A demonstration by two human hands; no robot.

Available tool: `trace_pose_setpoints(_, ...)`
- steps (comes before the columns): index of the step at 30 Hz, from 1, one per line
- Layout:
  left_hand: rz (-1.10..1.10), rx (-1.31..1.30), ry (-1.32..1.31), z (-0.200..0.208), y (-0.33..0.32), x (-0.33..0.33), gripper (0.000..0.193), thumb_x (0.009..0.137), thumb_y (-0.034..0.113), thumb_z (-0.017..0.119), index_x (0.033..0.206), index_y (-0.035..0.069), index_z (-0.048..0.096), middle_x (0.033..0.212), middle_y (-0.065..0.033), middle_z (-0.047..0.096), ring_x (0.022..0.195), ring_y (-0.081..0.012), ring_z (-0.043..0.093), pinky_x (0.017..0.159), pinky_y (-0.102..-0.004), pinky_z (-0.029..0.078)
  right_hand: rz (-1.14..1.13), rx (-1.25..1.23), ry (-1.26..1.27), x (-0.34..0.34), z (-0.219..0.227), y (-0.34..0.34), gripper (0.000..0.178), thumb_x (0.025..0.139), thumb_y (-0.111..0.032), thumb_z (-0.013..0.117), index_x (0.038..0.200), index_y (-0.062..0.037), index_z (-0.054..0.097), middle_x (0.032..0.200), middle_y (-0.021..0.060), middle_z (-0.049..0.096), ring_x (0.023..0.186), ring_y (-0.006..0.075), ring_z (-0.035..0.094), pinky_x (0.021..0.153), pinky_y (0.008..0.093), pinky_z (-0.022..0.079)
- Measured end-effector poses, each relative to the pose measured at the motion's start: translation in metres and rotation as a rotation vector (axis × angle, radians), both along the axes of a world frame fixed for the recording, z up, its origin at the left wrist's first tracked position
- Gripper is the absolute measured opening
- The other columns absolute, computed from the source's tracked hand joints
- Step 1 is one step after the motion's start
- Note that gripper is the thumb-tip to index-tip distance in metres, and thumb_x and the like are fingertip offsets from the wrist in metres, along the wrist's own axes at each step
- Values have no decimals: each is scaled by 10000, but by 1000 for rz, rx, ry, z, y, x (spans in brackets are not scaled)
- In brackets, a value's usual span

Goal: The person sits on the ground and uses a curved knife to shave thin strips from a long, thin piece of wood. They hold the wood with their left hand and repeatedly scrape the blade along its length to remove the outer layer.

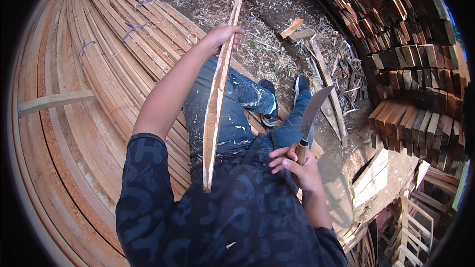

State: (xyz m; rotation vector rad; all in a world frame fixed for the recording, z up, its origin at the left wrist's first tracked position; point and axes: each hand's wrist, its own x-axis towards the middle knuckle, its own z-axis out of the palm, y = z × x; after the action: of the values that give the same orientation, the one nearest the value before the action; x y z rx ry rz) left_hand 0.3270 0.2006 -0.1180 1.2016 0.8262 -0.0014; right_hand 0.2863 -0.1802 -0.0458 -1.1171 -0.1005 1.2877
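Note:
My left hand [222, 38] is closed around a long, narrow wooden strip [215, 104]. The strip runs from my belly up past the far edge of the view, its near end broad with a brown face and pale, rough edges. In my right hand [303, 169] is a knife [313, 113] with a wide, curved blade and a wooden handle. Its blade points up and away from me, apart from the strip. The thumb and some fingers of that hand wrap the handle, while other fingers stick out loosely to the left.
I sit on long stacked boards [94, 133], some tied in bundles with purple cord [132, 30]. Shavings [198, 2] litter the ground around my shoes [269, 99]. Offcuts [329, 91] lie right of my feet. Tall stacks of cut timber [415, 118] stand along the right.

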Motion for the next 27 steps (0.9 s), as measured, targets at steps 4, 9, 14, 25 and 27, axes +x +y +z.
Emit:
trace_pose_setpoints(4, -167, 181, 174, 19, 22, -51, 135, 865, 118, 593, 812, 47, 490, 583, 15, 471, 449, -69, 468, 384, -225, 414, 28, -26, -133, 2, 0, 4, 267, 832, 6, 633, 763, -70, 386, 1041, 232, 615, 871, 240, 662, 724, 350, 565)
trace_pose_setpoints(9, -374, 417, 260, 26, 23, -115, 206, 838, 121, 620, 915, -50, 535, 626, -65, 555, 493, -125, 533, 432, -275, 464, 39, -29, -152, 7, -6, 14, 238, 845, 5, 611, 768, -50, 393, 1033, 238, 613, 844, 240, 665, 708, 348, 571)
trace_pose_setpoints(14, -391, 863, 181, -11, -7, -186, 426, 778, 139, 670, 1098, -98, 516, 830, -208, 633, 792, -265, 639, 735, -383, 486, 93, -78, -197, 10, -22, 30, 182, 882, -88, 576, 819, -45, 411, 1003, 267, 601, 816, 277, 665, 678, 365, 571)
trace_pose_setpoints(25, -459, 799, 461, 35, -55, -224, 384, 754, 104, 642, 1095, -11, 508, 763, -219, 603, 719, -352, 628, 665, -397, 478, 165, -196, -403, 15, -38, 60, 153, 887, -68, 608, 961, 65, 606, 773, 48, 613, 766, 114, 632, 667, 243, 508)
trace_pose_setpoints(27, -468, 784, 467, 47, -61, -240, 346, 741, 92, 637, 1047, 7, 500, 703, -222, 583, 706, -398, 610, 632, -432, 467, 193, -199, -399, 15, -43, 63, 155, 891, -78, 602, 959, 61, 608, 769, 50, 612, 761, 116, 634, 662, 245, 509)
